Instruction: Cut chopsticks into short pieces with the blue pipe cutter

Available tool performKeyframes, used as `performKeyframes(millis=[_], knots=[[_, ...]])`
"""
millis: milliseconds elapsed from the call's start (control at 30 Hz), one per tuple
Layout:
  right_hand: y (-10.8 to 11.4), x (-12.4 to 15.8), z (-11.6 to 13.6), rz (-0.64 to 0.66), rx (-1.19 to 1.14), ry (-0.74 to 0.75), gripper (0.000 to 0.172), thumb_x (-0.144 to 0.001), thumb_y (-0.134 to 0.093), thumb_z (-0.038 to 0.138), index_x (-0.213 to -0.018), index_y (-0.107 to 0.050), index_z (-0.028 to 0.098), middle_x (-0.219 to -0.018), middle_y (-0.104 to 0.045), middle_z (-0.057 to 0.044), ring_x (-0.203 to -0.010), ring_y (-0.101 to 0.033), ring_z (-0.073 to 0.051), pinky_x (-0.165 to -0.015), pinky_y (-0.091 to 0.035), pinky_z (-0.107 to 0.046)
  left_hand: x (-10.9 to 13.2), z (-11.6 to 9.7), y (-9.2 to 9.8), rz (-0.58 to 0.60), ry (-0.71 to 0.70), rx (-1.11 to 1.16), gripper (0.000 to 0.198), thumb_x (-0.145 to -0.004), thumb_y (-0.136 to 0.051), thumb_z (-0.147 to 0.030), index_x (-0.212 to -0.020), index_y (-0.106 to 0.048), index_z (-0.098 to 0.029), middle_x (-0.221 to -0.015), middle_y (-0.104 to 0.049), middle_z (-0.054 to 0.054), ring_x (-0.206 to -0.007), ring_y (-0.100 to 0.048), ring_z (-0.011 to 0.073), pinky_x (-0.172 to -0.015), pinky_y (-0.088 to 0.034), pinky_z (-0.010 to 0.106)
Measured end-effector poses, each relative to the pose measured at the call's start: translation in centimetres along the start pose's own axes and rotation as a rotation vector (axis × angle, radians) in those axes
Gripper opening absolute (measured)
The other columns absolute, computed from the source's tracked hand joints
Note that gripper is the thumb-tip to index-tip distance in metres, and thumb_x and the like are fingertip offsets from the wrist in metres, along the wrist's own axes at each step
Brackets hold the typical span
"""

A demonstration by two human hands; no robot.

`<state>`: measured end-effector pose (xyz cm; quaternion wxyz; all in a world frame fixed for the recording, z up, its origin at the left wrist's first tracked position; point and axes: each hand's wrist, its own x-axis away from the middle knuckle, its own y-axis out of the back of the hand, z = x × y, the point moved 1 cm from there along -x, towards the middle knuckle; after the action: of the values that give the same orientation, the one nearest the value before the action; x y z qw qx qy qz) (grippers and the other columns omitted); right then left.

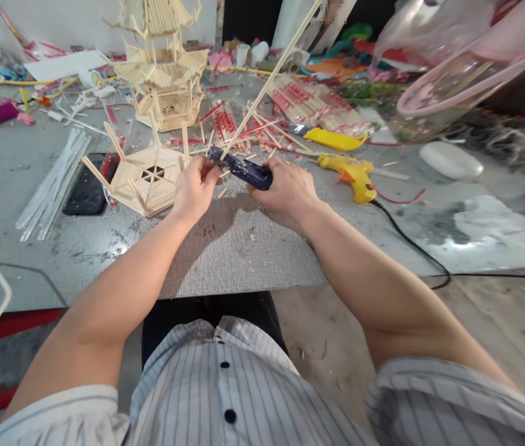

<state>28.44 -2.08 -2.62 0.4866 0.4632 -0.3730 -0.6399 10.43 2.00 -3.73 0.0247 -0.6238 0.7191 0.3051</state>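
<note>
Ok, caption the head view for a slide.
Right hand holds a dark blue handheld tool against a long pale wooden stick beside a hexagonal wooden platform.

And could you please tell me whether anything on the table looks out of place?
Yes: loose wooden sticks lie strewn crosswise rather than bundled, and a black phone looks misplaced between clear rods and the hexagonal model.

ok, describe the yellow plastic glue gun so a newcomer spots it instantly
On the gray tabletop, find the person's right hand gripping a dark blue hand tool. Just right of that hand lies the yellow plastic glue gun. Unlike the flat yellow plastic tool behind it, it has a black cord trailing from its handle.
</note>
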Motion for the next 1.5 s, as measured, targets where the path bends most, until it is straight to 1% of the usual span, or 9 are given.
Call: performKeyframes(millis=[167, 267, 367, 500, 767, 967, 1133, 1267, 1500], knots=[[-0.1, 0.0, -0.1, -0.015, -0.04, 0.048, 0.048, -0.071, -0.055, 0.04, -0.114, -0.056, 0.02, -0.105, -0.063, -0.012, -0.097, -0.058, -0.03, -0.081, -0.044, -0.044, 0.0, -0.2, 0.2, -0.022, -0.064, -0.034, 0.012, -0.087, -0.051, -0.03, -0.082, -0.056, -0.02, -0.07, -0.066, 0.001, -0.072, -0.066, 0.0146, -0.068, -0.054, 0.028], [-0.3, 0.0, -0.3, -0.029, -0.063, 0.077, 0.048, -0.07, -0.054, 0.038, -0.115, -0.055, 0.019, -0.107, -0.062, -0.012, -0.1, -0.056, -0.03, -0.084, -0.043, -0.044, 0.1, -0.5, 0.4, -0.016, -0.089, -0.054, 0.014, -0.088, -0.05, -0.031, -0.082, -0.058, -0.02, -0.071, -0.066, 0.001, -0.069, -0.065, 0.0134, -0.063, -0.052, 0.025], [-0.4, 0.0, -0.4, -0.041, -0.084, 0.092, 0.049, -0.07, -0.054, 0.035, -0.115, -0.054, 0.019, -0.108, -0.062, -0.012, -0.101, -0.055, -0.029, -0.085, -0.042, -0.043, 0.2, -0.9, 0.7, 0.016, -0.075, -0.084, 0.017, -0.089, -0.048, -0.033, -0.084, -0.059, -0.021, -0.071, -0.066, 0.0, -0.061, -0.064, 0.0119, -0.058, -0.049, 0.023], [-0.6, 0.1, -0.5, -0.044, -0.104, 0.096, 0.048, -0.069, -0.052, 0.032, -0.115, -0.052, 0.02, -0.107, -0.061, -0.012, -0.101, -0.054, -0.028, -0.083, -0.042, -0.043, 0.3, -1.5, 1.0, 0.051, -0.043, -0.121, 0.021, -0.09, -0.046, -0.035, -0.086, -0.061, -0.021, -0.071, -0.066, 0.001, -0.06, -0.064, 0.0119, -0.057, -0.048, 0.023], [-0.8, 0.3, -0.4, -0.038, -0.173, 0.161, 0.053, -0.066, -0.052, 0.027, -0.118, -0.049, 0.02, -0.111, -0.059, -0.012, -0.105, -0.053, -0.028, -0.086, -0.041, -0.043, 0.4, -1.8, 0.9, 0.078, -0.038, -0.104, 0.033, -0.091, -0.041, -0.041, -0.074, -0.06, -0.021, -0.055, -0.059, -0.001, -0.053, -0.061, 0.0109, -0.058, -0.048, 0.024], [-0.8, 0.2, -0.4, -0.012, -0.143, 0.137, 0.055, -0.065, -0.053, 0.027, -0.119, -0.049, 0.019, -0.107, -0.06, -0.012, -0.104, -0.053, -0.029, -0.087, -0.041, -0.043, 0.3, -1.5, 1.0, 0.087, -0.011, -0.097, 0.035, -0.09, -0.042, -0.042, -0.068, -0.057, -0.02, -0.045, -0.053, -0.003, -0.043, -0.055, 0.0085, -0.054, -0.048, 0.022], [-0.8, 0.1, -0.3, -0.041, -0.097, 0.123, 0.059, -0.064, -0.055, 0.028, -0.122, -0.046, 0.019, -0.112, -0.058, -0.013, -0.104, -0.052, -0.03, -0.086, -0.041, -0.046, 0.2, -1.3, 0.6, 0.095, 0.038, -0.035, 0.025, -0.09, -0.044, -0.038, -0.079, -0.057, -0.02, -0.062, -0.065, -0.001, -0.042, -0.054, 0.0063, -0.046, -0.045, 0.019], [-0.6, 0.0, -0.3, -0.06, -0.089, 0.136, 0.059, -0.064, -0.055, 0.028, -0.122, -0.046, 0.019, -0.115, -0.056, -0.014, -0.106, -0.051, -0.03, -0.087, -0.041, -0.045, 0.1, -1.2, 0.4, 0.086, 0.051, -0.014, 0.02, -0.089, -0.046, -0.035, -0.084, -0.057, -0.02, -0.069, -0.067, 0.0, -0.043, -0.055, 0.0065, -0.046, -0.045, 0.02], [-0.6, 0.2, -0.3, -0.05, -0.092, 0.106, 0.055, -0.065, -0.054, 0.027, -0.119, -0.048, 0.021, -0.11, -0.058, -0.011, -0.105, -0.052, -0.03, -0.085, -0.041, -0.047, 0.1, -1.0, 0.7, 0.103, 0.029, -0.043, 0.029, -0.09, -0.043, -0.039, -0.076, -0.06, -0.021, -0.05, -0.058, -0.002, -0.049, -0.059, 0.0106, -0.051, -0.046, 0.022]])
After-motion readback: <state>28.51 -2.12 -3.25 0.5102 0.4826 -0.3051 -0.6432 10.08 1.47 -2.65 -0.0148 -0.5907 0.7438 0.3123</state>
